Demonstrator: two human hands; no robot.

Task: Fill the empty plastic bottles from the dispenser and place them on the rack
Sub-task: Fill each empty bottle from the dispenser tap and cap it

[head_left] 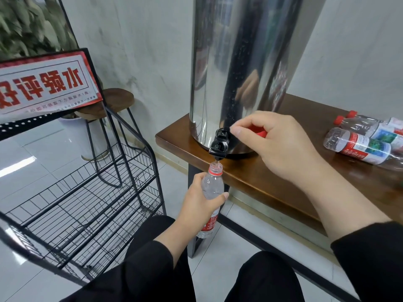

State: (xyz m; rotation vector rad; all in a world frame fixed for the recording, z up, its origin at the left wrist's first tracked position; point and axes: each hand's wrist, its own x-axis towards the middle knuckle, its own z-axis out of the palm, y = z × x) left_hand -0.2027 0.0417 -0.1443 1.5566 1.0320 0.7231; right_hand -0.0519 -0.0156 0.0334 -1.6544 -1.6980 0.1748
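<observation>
Wooden table [272, 184] under the right hand [281, 144], which pinches a red cap [259, 130]; left hand [200, 205] grips a bottle [212, 184] beneath the tap [219, 146], wire rack [87, 203] on white tiles at its left.

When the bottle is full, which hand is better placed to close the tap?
The right hand, I think: its fingers already rest at the black tap of the steel dispenser, while the left hand grips the clear plastic bottle.

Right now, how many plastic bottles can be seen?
4. One bottle is in the left hand under the tap. Three lie on the table at right. More may lie beyond the frame edge.
</observation>
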